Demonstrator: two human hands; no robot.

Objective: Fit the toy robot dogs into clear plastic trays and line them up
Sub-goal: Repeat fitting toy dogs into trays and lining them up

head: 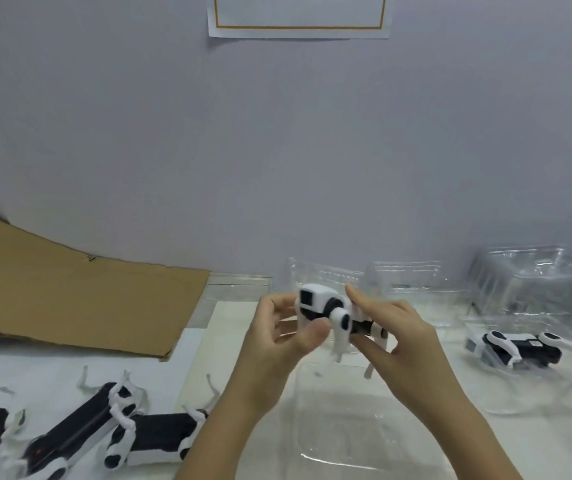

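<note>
I hold a white and black toy robot dog (326,311) in the air above the table, its legs hanging down. My left hand (282,336) pinches its head end from the left. My right hand (402,336) grips its body from the right, thumb under it. A clear plastic tray (346,424) lies on the table right below the dog. At the right another toy dog (519,348) lies fitted in a clear tray (506,393). Three more dogs (80,431) lie on their backs at the lower left.
A stack of clear trays (533,282) stands at the back right, and loose clear trays (412,278) lean near the wall behind my hands. A flat brown cardboard sheet (70,299) leans at the left. A white sheet (215,341) covers the middle of the table.
</note>
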